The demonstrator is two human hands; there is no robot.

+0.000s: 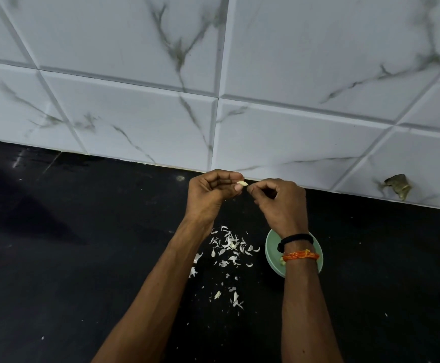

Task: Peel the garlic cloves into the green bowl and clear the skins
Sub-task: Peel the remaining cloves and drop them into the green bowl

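Left hand (211,195) pinches a garlic clove (242,183) up near the tiled wall (292,121); right hand (279,203) has fingertips curled at its tip, probably nipping skin. Loose skins (228,247) litter the black counter (82,258) beside the green bowl (272,247), under the right wrist.

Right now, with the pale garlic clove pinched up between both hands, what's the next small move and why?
Probably the right hand pulls the last skin off the pale garlic clove held by the left hand. The clove looks nearly bare, so it could then drop into the round green bowl below.
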